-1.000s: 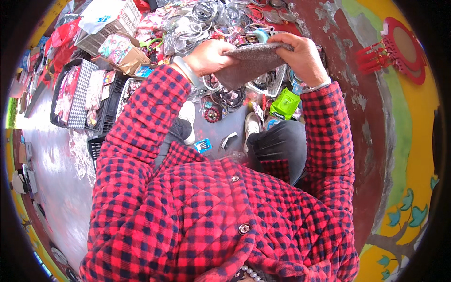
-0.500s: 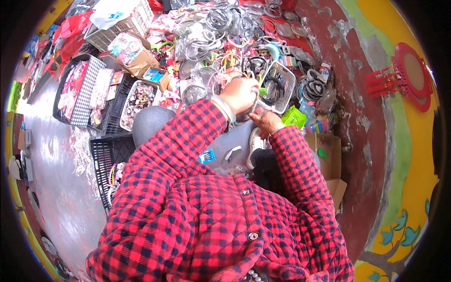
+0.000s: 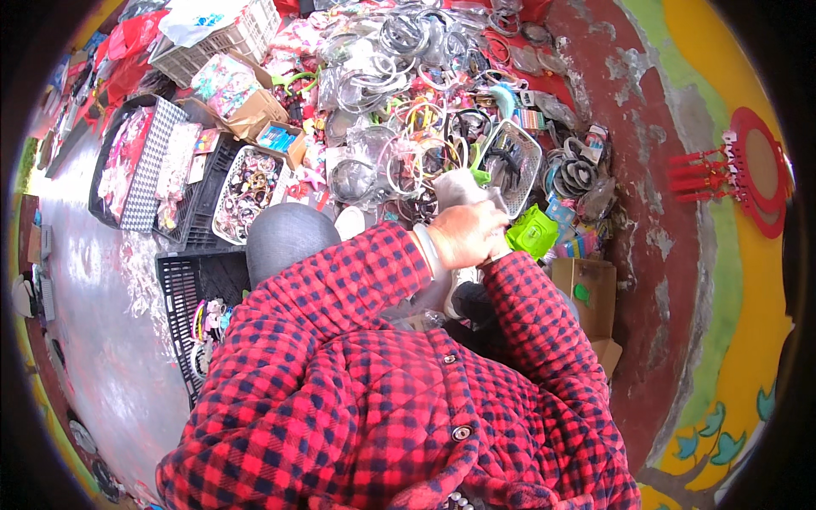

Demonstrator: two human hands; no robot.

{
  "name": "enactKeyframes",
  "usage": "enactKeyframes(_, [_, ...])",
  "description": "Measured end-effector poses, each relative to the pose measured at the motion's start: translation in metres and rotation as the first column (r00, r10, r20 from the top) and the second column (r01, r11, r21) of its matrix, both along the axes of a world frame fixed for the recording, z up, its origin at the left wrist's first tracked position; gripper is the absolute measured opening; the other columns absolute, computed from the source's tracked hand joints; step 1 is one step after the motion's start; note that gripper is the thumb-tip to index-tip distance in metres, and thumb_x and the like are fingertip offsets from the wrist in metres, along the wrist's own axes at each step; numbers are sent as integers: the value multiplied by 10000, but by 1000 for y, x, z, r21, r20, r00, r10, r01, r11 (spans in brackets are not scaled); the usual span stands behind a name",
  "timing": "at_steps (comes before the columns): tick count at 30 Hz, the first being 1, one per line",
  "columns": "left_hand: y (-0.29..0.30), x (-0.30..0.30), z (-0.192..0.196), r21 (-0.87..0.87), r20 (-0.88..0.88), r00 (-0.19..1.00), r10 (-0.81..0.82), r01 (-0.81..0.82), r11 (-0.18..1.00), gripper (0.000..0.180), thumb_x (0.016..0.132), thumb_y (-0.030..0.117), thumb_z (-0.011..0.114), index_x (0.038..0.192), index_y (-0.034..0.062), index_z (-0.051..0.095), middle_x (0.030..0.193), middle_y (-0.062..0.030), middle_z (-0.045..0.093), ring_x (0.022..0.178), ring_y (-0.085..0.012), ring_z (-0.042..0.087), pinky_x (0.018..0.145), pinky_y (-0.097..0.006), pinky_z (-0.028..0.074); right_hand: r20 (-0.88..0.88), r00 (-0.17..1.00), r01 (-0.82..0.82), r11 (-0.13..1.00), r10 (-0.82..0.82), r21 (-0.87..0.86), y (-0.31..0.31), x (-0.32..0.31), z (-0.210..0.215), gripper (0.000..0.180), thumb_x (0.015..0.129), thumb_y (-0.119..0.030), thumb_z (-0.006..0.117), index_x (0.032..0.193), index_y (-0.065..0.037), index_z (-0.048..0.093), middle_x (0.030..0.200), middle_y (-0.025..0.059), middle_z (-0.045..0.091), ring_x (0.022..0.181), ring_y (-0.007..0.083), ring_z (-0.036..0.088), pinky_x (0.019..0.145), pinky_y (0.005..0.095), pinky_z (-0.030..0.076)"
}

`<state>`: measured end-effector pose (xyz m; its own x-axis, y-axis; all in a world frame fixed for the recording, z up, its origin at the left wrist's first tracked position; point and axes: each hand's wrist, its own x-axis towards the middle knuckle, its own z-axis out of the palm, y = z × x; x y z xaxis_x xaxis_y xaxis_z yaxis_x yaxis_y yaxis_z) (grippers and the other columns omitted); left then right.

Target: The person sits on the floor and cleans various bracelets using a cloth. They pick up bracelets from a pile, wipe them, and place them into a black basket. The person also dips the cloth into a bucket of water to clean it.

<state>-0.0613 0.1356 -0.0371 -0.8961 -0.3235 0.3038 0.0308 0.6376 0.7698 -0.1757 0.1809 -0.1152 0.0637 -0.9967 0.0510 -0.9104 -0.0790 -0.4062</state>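
My left hand [image 3: 466,236] is closed, its fingers bunched against my right hand just above my lap. Out past its knuckles shows a pale, whitish plastic bag [image 3: 459,187], blurred, its contents hard to make out. My right hand [image 3: 498,246] is curled close beside the left, its fingers mostly hidden behind it; what they grip does not show. Just beyond the hands stands a white basket [image 3: 529,174] with black hair bands [image 3: 507,170] in it. A bright green plastic piece [image 3: 532,232] lies to the right of my hands.
Heaped headbands in clear bags [image 3: 399,38] spread ahead. On the left are a basket of small hair ties [image 3: 217,223], a black crate [image 3: 174,293] and a houndstooth box [image 3: 149,183]. A cardboard box [image 3: 599,285] stands by the red wall [image 3: 663,255] at right.
Both hands have drawn nearer to my body and closed together, the left now over the right. The pale bag now shows beyond them.
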Motion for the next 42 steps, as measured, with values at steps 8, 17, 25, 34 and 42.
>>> enactKeyframes(8, [16, 5, 39, -287, -354, 900, -256, 156, 945, 338, 683, 154, 637, 996, 43, 573, 983, -116, 534, 859, -261, 526, 758, -367, 413, 357, 934, 96, 978, -25, -183, -21, -1, 74, 289, 768, -121, 481, 1043, -52, 535, 935, 94, 565, 895, 211, 532, 738, 328, 427])
enactKeyframes(17, [-59, -9, -100, 109, 166, 859, 484, -504, 857, 255, 813, 223, 465, 786, 2, 590, 752, -197, 582, 747, -367, 556, 676, -424, 448, 89, 959, 271, 783, -268, -560, 14, -59, 155, 296, 724, -118, 534, 1018, -84, 543, 819, 81, 578, 768, 221, 566, 634, 334, 451])
enactKeyframes(25, [-105, 12, -232, -231, 850, 379, 365, -354, 906, 286, 784, 175, 433, 970, 58, 615, 1006, -203, 580, 966, -339, 553, 847, -419, 424, -194, 931, 150, 808, -310, -570, 21, -73, 162, 265, 692, -60, 580, 956, -65, 562, 697, 58, 566, 620, 208, 549, 601, 301, 451])
enactKeyframes(34, [-115, 6, -274, -221, 767, 538, 350, -291, 931, 304, 760, 76, 428, 1025, 77, 577, 1128, -170, 493, 1087, -344, 437, 907, -405, 381, 594, 728, 540, 820, -344, -188, 26, -62, 161, 209, 718, 34, 555, 926, 19, 545, 845, 61, 566, 809, 145, 543, 735, 273, 442])
enactKeyframes(42, [-122, 13, -275, -366, 655, 637, 407, -203, 908, 244, 750, 98, 473, 975, 77, 567, 1119, -148, 506, 1084, -287, 449, 877, -403, 390, 500, 829, 389, 901, -250, -195, 3, -71, 141, 61, 655, -16, 528, 610, -54, 512, 611, 25, 589, 537, 166, 453, 526, 275, 356])
